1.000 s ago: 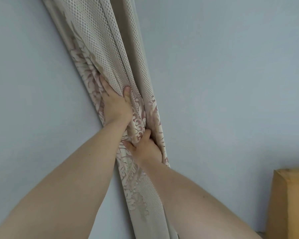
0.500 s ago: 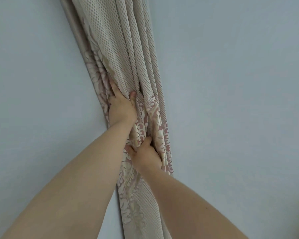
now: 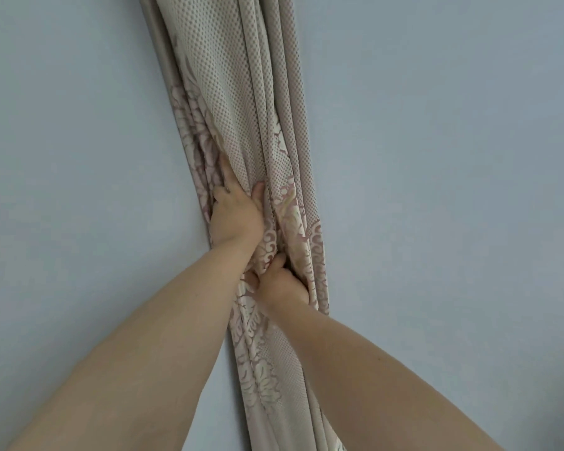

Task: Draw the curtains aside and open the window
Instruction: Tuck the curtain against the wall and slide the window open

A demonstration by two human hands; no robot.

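Where the bunched curtain [image 3: 241, 131] hangs against a pale blue wall [image 3: 437, 157], the left hand [image 3: 236, 216] clutches its folds from the left edge; just below, the right hand [image 3: 282, 284] grips them too, fingers apparently buried in cloth.

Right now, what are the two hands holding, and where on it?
Both grip the gathered curtain at its bunched middle: left hand higher, right hand just below, fingers dug into the folds.
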